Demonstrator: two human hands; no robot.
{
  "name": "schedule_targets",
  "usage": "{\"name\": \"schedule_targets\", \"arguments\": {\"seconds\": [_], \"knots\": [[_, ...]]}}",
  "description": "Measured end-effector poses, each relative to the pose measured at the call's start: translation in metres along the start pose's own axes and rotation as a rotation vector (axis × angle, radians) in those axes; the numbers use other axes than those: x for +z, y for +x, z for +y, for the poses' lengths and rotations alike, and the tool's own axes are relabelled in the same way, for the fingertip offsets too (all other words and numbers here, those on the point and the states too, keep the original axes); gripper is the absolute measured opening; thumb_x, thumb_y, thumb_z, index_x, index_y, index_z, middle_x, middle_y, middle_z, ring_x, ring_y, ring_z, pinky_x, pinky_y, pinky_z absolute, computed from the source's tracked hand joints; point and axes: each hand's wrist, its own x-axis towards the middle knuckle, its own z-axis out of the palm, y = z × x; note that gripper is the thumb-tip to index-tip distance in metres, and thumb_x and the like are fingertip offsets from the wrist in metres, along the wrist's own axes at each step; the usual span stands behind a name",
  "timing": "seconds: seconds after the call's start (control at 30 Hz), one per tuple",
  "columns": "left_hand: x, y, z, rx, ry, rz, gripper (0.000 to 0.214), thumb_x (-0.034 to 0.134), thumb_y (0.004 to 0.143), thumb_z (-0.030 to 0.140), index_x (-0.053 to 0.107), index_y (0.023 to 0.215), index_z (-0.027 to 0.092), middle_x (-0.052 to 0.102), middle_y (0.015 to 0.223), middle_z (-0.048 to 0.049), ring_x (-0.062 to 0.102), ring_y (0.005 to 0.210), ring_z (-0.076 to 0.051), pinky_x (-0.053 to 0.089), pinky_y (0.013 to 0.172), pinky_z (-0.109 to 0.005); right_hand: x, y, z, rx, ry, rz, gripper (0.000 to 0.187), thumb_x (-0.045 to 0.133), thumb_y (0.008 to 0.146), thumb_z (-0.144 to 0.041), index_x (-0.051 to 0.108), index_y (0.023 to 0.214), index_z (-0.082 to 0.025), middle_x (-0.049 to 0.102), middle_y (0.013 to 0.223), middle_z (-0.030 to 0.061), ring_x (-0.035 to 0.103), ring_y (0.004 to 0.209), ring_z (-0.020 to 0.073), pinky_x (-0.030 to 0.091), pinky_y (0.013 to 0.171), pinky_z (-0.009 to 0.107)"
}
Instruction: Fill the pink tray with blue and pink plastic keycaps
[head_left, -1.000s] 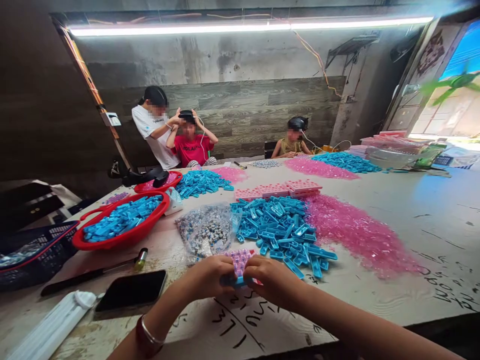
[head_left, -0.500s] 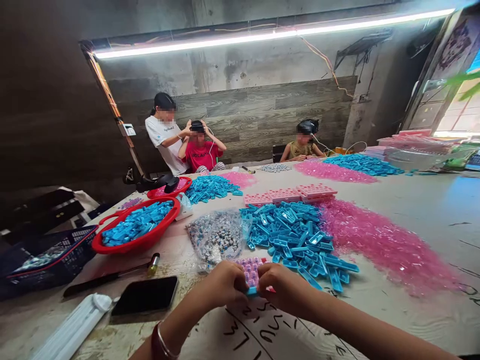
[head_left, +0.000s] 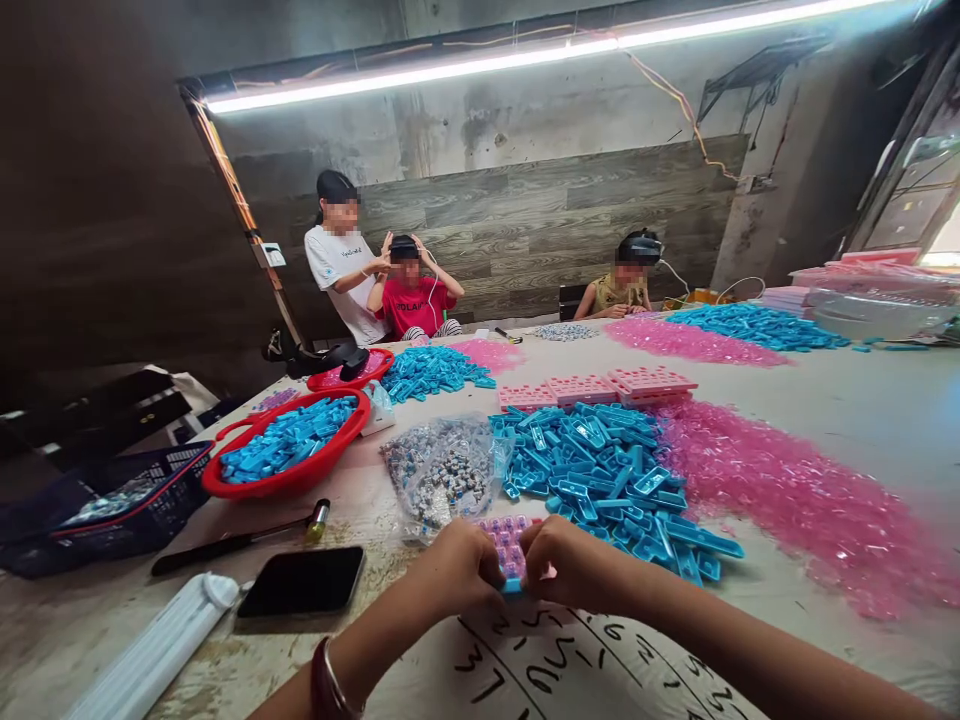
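Observation:
My left hand [head_left: 459, 568] and my right hand [head_left: 574, 565] are closed on opposite sides of a small pink tray [head_left: 504, 538] with rows of little purplish parts. A blue plastic piece [head_left: 512, 587] shows at the tray's near edge, between my thumbs; whether it is fixed there I cannot tell. My fingers hide the tray's sides. Just beyond lies a clear bag of small metallic parts [head_left: 442, 480]. A heap of trough-shaped blue pieces [head_left: 600, 470] spreads beyond my right hand.
Pink clear pieces [head_left: 810, 500] are heaped at right, with pink trays [head_left: 585, 388] behind the blue heap. At left are a red basin [head_left: 289, 478], a dark blue basket [head_left: 97, 540], a phone [head_left: 304, 581], a hammer-like tool [head_left: 240, 540] and a white bar [head_left: 157, 650]. Three people [head_left: 349, 260] are across the table.
The view has swung slightly left, so the scene sits further right. Both hands remain on the pink tray in nearly the same pose.

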Motion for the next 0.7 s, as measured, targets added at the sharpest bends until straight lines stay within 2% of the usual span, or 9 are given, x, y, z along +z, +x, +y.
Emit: {"name": "schedule_targets", "arguments": {"seconds": [0.13,0.27,0.43,0.7], "knots": [[-0.002,0.002,0.006,-0.151,-0.081,-0.04,0.006,0.068,0.053,0.014,0.062,0.053,0.013,0.044,0.046,0.0069,0.039,0.047,-0.007,0.023,0.042,-0.018,0.001,0.004,0.001,0.008,-0.032,-0.027,0.021,0.059,0.057,0.002,0.067,0.049,-0.016,0.055,0.052,-0.0039,0.047,0.05,0.0068,0.033,0.05,0.018],[-0.007,0.001,0.017,-0.266,-0.065,-0.025,0.011,0.071,0.05,0.012,0.07,0.06,0.014,0.055,0.05,0.0049,0.046,0.05,-0.009,0.028,0.044,-0.017,0.0,0.01,-0.003,0.126,-0.093,-0.08,0.018,0.06,0.055,-0.001,0.069,0.053,-0.016,0.062,0.052,-0.0015,0.051,0.049,0.0085,0.033,0.048,0.018],[-0.007,0.001,0.024,-0.324,0.031,-0.023,0.019,0.072,0.051,0.013,0.073,0.07,0.015,0.065,0.06,0.0015,0.052,0.053,-0.011,0.033,0.046,-0.018,-0.002,0.013,-0.006,0.133,-0.154,-0.086,0.014,0.062,0.056,-0.006,0.072,0.058,-0.016,0.066,0.054,0.0004,0.053,0.049,0.0101,0.033,0.047,0.018],[-0.007,0.003,0.03,-0.324,0.097,-0.006,0.016,0.074,0.048,0.012,0.072,0.064,0.014,0.06,0.052,0.0015,0.051,0.05,-0.012,0.033,0.046,-0.019,-0.002,0.01,-0.007,0.052,-0.177,-0.072,0.015,0.064,0.056,-0.002,0.071,0.053,-0.015,0.06,0.048,-0.0012,0.05,0.047,0.0089,0.029,0.045,0.019]]}}
